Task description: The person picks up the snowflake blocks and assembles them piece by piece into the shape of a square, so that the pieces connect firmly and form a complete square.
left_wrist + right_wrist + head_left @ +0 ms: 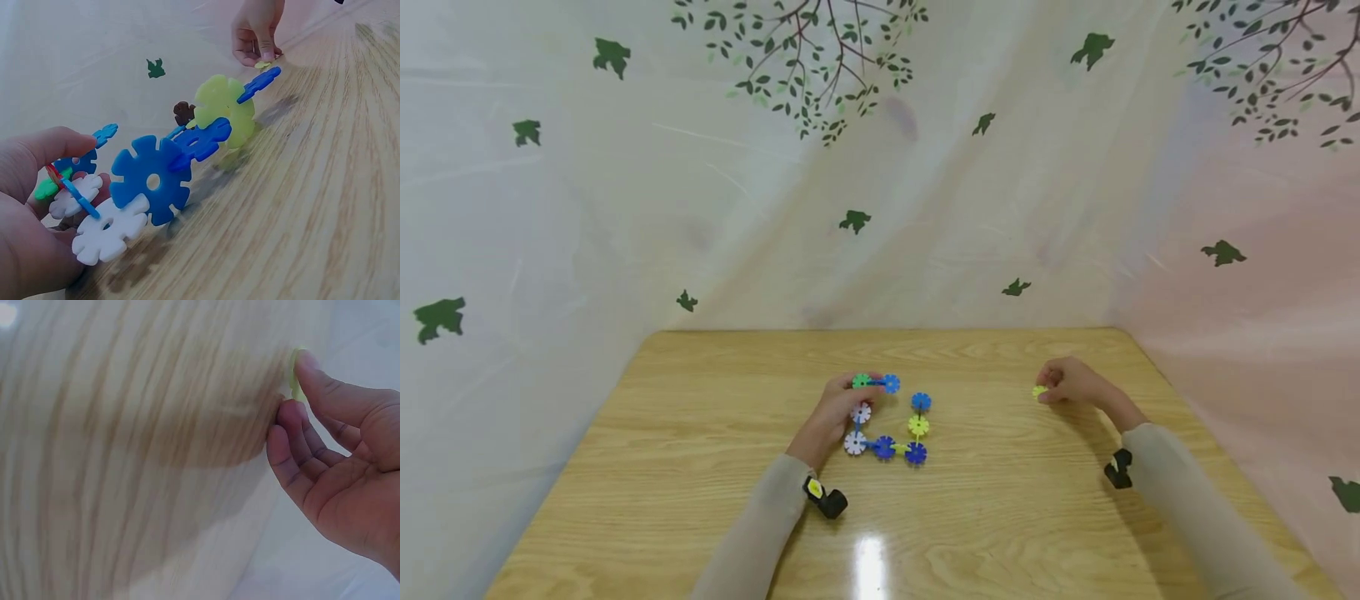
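My left hand (831,412) grips one end of a chain of notched snowflake discs. The chain bends in an open loop: a green disc (861,381) and a blue disc (891,383) at the hand, white discs (854,443) down the left, dark blue ones (915,453) along the near side, and a yellow disc (918,426) up the right. In the left wrist view, thumb and fingers hold the chain close over the wood, around a white disc (75,195). Out to the right, my right hand (1078,383) pinches a loose yellow-green snowflake disc (295,378) between thumb and fingers.
Both hands are over a wooden table (700,500), whose far edge meets a pale cloth backdrop (760,250) printed with leaves and branches. The cloth also runs along both sides. Black wrist cameras (827,500) are strapped at both sleeves.
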Action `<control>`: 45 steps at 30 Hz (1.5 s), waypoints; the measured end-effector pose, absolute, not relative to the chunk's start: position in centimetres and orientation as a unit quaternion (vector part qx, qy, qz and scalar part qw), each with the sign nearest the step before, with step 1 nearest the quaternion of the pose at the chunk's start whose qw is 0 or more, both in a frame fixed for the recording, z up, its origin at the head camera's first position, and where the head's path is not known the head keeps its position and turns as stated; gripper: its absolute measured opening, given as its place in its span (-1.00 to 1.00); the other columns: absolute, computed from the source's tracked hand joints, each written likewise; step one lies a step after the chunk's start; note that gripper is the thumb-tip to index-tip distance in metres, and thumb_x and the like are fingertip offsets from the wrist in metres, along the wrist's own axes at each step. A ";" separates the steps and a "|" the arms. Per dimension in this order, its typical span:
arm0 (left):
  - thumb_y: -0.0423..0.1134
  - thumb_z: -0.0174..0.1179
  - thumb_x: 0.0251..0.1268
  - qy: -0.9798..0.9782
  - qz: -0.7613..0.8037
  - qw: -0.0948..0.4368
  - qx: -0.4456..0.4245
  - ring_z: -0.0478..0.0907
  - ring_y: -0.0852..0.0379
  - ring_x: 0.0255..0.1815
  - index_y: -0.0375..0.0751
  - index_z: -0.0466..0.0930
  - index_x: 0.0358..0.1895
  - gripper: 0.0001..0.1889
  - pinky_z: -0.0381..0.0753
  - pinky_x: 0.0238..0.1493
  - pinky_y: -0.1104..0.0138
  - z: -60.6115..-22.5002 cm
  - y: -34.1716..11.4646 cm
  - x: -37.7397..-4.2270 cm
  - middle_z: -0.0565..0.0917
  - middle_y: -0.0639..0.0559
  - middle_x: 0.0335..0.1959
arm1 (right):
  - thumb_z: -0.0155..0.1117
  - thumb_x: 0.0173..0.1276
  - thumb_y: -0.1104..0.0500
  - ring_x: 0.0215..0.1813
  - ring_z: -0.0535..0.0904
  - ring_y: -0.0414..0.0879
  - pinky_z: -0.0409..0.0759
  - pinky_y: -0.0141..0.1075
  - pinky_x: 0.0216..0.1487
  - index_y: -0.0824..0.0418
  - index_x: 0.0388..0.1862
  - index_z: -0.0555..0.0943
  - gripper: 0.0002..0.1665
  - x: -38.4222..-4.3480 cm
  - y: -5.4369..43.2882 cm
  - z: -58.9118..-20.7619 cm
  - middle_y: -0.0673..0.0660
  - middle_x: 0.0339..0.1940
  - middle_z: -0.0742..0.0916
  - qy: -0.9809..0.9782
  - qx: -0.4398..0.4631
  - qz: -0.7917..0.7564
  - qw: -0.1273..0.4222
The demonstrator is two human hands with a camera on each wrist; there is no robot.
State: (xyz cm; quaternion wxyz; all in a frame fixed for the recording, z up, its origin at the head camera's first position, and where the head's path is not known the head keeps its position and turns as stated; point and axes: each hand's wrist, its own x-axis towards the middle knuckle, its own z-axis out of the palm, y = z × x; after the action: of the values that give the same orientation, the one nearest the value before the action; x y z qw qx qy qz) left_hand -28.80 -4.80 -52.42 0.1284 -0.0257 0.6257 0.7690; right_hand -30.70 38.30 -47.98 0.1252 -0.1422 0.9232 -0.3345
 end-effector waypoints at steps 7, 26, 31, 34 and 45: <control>-0.38 0.41 0.24 0.626 0.768 0.130 -0.022 0.50 0.22 -0.45 -0.34 0.70 0.06 -0.68 0.52 -0.45 0.45 -52.7 -4.8 -29.0 0.64 0.06 -0.44 | 0.41 0.31 0.38 -0.41 0.55 -0.13 0.58 -0.33 -0.43 0.46 -0.19 0.57 -0.79 -31.4 34.8 -47.6 0.20 -0.37 0.67 0.903 -0.148 -0.384 0.122; -0.41 0.37 0.27 0.616 0.776 0.137 -0.018 0.61 0.19 -0.47 -0.35 0.70 0.04 -0.72 0.64 -0.43 0.42 -52.1 -4.6 -29.5 0.70 0.03 -0.46 | 0.36 0.39 0.34 -0.16 0.78 0.22 0.73 0.12 0.02 0.45 -0.16 0.61 -0.83 -31.5 21.2 -46.7 0.26 -0.24 0.72 0.805 -0.214 -0.544 0.101; -0.38 0.39 0.27 0.619 0.773 0.136 -0.023 0.62 0.19 -0.47 -0.33 0.71 0.04 -0.72 0.64 -0.41 0.42 -52.1 -4.4 -29.4 0.70 0.05 -0.47 | 0.36 0.37 0.38 -0.20 0.80 0.04 0.77 -0.02 0.00 0.45 -0.19 0.60 -0.87 -31.2 19.7 -47.3 0.15 -0.28 0.72 0.784 -0.225 -0.570 0.105; -0.39 0.39 0.26 0.617 0.774 0.136 -0.027 0.62 0.19 -0.46 -0.34 0.71 0.04 -0.71 0.65 -0.39 0.42 -52.1 -4.3 -29.4 0.70 0.05 -0.46 | 0.37 0.37 0.36 -0.21 0.79 -0.02 0.78 -0.18 -0.06 0.43 -0.20 0.61 -0.87 -31.0 19.2 -47.6 0.13 -0.27 0.73 0.785 -0.230 -0.566 0.103; -0.37 0.39 0.27 0.624 0.769 0.133 -0.033 0.61 0.18 -0.44 -0.35 0.69 0.06 -0.69 0.62 -0.37 0.43 -52.6 -4.7 -29.3 0.69 0.06 -0.46 | 0.41 0.33 0.38 -0.20 0.78 -0.04 0.77 -0.20 -0.08 0.45 -0.23 0.62 -0.86 -30.9 18.1 -48.4 0.22 -0.25 0.72 0.798 -0.206 -0.559 0.091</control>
State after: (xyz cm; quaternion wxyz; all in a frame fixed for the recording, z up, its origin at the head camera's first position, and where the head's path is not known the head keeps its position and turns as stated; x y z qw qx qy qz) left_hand -29.27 -4.72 -52.58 0.1330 -0.0326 0.6241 0.7692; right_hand -30.86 18.10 -48.44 0.0907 -0.2063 0.7981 -0.5588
